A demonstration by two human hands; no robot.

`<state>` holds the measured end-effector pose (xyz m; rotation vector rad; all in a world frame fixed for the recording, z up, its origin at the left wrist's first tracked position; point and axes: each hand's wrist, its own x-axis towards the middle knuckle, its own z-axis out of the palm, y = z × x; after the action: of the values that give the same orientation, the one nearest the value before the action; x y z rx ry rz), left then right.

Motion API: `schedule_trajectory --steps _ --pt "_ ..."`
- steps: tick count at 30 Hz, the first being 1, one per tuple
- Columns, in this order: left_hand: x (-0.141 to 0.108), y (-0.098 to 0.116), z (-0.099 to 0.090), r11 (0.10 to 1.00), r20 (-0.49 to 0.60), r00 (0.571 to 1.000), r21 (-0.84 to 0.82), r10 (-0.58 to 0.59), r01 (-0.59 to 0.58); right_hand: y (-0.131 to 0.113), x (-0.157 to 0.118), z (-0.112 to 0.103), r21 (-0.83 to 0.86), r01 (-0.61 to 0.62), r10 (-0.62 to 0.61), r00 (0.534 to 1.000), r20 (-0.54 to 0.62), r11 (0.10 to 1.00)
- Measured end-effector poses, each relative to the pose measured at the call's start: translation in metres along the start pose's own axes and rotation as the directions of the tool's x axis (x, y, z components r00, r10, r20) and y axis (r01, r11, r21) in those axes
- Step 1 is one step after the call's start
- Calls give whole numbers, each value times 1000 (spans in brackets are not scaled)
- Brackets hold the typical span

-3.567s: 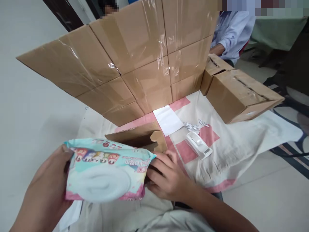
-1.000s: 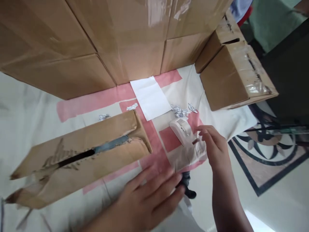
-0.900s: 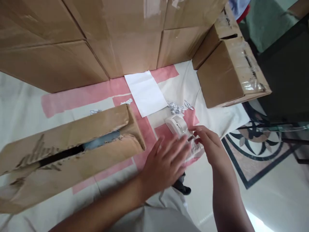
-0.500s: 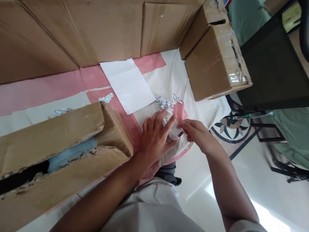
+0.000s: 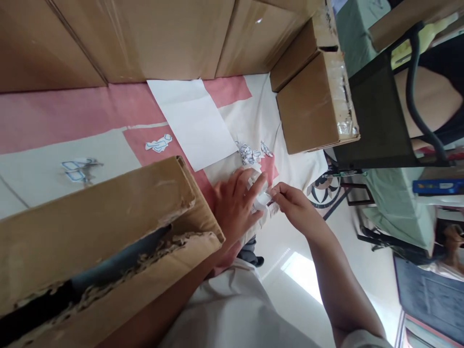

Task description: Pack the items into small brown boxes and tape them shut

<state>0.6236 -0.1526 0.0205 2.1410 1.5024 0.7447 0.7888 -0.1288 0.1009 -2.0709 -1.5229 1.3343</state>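
My left hand (image 5: 235, 200) lies over a white rounded object (image 5: 261, 197) that looks like a tape dispenser, gripping it with spread fingers at the table's near edge. Its far side is partly hidden under those fingers. Thumb and forefinger of my right hand (image 5: 288, 198) pinch at its right end, where a thin clear strip of tape (image 5: 267, 194) seems to show. Just beyond lie a pile of paper cutouts with blue outlines (image 5: 248, 153) and one separate cutout (image 5: 266, 149). A blank white sheet (image 5: 192, 123) rests to their left.
A torn open cardboard box (image 5: 108, 217) stands close on the left, above my forearm. Cardboard boxes (image 5: 152, 38) line the back, and another box (image 5: 308, 106) stands right. More cutouts (image 5: 158, 143) lie on the pink and white cloth (image 5: 43, 121). A dark chair (image 5: 377, 106) is at right.
The camera view has turned and shifted, so more of the room at right shows. Both hands stay at the white object, the right still pinching at its end.
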Motion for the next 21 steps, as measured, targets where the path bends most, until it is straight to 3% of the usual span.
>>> schedule_trajectory --steps 6,12,21 --pt "-2 -2 1 999 -6 1000 -41 5 -6 5 -21 0 60 -8 12 998 -67 998" --pt "-4 -3 2 997 -49 999 -81 10 -14 6 -41 8 163 -173 177 984 -14 971" --pt "-3 -1 4 997 -72 997 -82 3 -9 22 -44 18 210 -188 194 981 -11 959"
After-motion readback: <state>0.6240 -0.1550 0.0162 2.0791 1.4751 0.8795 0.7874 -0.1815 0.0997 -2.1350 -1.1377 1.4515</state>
